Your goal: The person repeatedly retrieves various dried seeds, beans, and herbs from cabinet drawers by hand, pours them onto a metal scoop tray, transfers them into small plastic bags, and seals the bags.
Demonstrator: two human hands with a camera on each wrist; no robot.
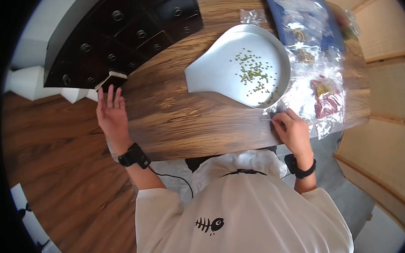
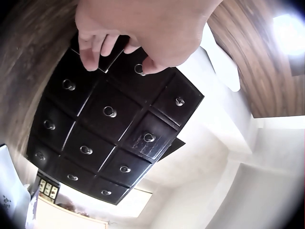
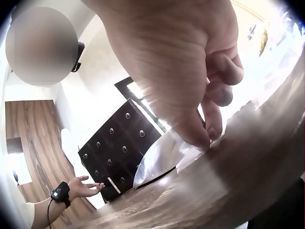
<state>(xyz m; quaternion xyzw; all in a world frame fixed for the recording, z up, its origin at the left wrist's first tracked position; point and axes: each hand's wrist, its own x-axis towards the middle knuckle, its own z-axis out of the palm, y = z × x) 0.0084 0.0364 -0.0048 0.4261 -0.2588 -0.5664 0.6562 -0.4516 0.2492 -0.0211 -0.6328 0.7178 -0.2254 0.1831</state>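
My left hand [image 1: 113, 115] is palm up with loosely bent fingers, its fingertips at a slightly pulled-out drawer [image 1: 112, 79] in the lowest row of the dark cabinet [image 2: 112, 112]. Whether they touch the drawer's front cannot be told. By the table's front edge, my right hand [image 1: 295, 132] pinches a piece of clear plastic [image 3: 164, 155] between thumb and index finger, just below the metal scoop tray [image 1: 217, 65]. Green pieces [image 1: 254, 72] lie scattered in that tray.
Right of the tray lie clear bags [image 1: 302, 92], one with red contents [image 1: 327, 107], and a blue tray [image 1: 272, 11] holding more bags. Another clear bag [image 1: 253, 16] lies behind the scoop tray. The cabinet stands at the back left of the wooden table [image 1: 188, 127].
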